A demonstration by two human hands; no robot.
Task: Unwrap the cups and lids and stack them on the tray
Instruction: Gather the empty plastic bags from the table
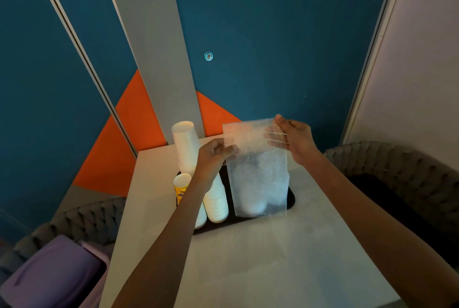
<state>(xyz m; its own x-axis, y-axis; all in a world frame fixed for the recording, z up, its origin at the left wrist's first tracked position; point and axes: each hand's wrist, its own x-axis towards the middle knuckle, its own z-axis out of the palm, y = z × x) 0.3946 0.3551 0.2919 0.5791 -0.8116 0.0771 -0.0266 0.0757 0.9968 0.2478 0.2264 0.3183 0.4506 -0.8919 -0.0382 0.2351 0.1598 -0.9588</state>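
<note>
Plastic wrapper: a cloudy, see-through plastic wrapper [258,171] is held up in the air above the right half of a dark tray [291,200].
Left hand: the left hand [213,156] pinches the wrapper's left edge near the top, with its fingers curled in against the plastic.
Right hand: the right hand [295,139] pinches the top right corner. The thumb is in front and the fingers [273,137] show through the plastic from behind.
Inside the wrapper: a pale rounded shape shows low down through the plastic. I cannot tell whether it is inside the wrapper or on the tray behind it.
Cups on the tray: a tall stack of white cups [185,146] stands upside down, just left of the left hand. A shorter white stack [218,203] and a yellow printed cup [181,188] stand in front of it, partly hidden by the left forearm.
Table: the tray rests on a pale table [260,258].
Surroundings: grey braided seats stand on the left [82,215] and on the right [397,166]. A purple bin [54,275] is at the lower left.
Direction: the wrapper hangs upright with its long axis running top to bottom. Its flat face is turned toward the camera.
</note>
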